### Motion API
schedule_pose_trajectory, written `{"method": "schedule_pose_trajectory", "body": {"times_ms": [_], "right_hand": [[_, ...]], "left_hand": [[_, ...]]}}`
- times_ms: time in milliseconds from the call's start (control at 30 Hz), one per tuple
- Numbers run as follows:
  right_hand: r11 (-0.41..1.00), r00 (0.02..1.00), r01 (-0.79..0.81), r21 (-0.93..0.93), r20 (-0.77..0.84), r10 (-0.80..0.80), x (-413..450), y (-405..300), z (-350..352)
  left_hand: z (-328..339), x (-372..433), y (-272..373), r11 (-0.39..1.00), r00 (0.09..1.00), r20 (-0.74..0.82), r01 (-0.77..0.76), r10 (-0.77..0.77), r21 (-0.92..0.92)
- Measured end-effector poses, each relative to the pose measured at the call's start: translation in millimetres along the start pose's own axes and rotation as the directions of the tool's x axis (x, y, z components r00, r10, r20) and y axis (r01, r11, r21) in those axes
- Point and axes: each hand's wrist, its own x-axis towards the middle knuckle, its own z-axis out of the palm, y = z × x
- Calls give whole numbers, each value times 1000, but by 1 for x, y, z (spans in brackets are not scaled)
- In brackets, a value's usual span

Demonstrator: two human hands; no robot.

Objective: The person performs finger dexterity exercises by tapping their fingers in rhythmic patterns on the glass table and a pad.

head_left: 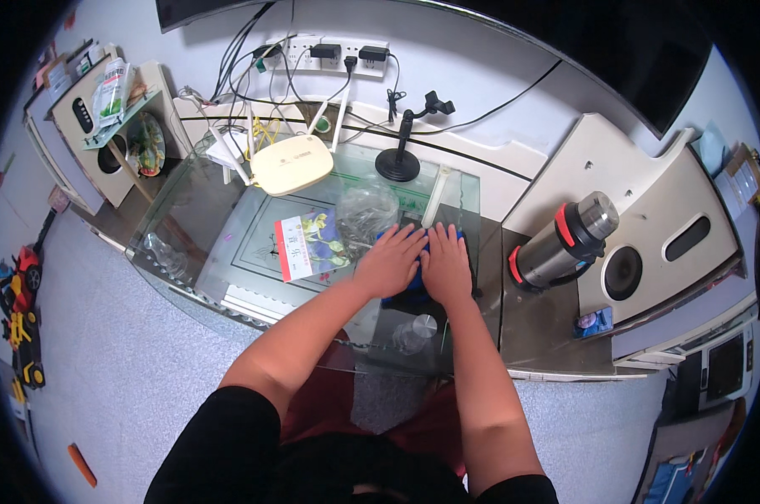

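Both palms face down on a dark blue thing [421, 277], perhaps folded cloth, on the glass tabletop [361, 321]. My left hand [389, 259] covers its left side, and my right hand [445, 263] covers its right side. The thumbs come close together over it, and neither hand grips anything. Most of the blue thing is hidden under the hands. Left of my left hand lies a booklet [313, 246] with a flower picture and a red spine. A crumpled clear plastic bag [368, 205] sits behind that hand. Nearer to me stands a clear container with a silver lid [424, 326].
A cream router [293, 165] with raised antennas and a black phone stand [399, 164] are at the back. To the right stands a steel thermos [559, 246]. Cables hang from the wall sockets [326, 57]. Toy vehicles [24, 315] are on the left.
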Motion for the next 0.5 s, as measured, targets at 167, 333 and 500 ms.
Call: {"method": "schedule_pose_trajectory", "body": {"times_ms": [167,333,500], "right_hand": [[998,999,-53,-42,-14,52,41,19,16],[992,996,-94,-87,-16,93,75,31,26],[987,990,-140,-82,17,142,85,35,28]], "left_hand": [[13,42,-31,1000,999,39,-25,26,-11],[27,76,-50,1000,999,42,15,-15,-13],[31,85,-55,1000,999,37,21,-20,-8]]}}
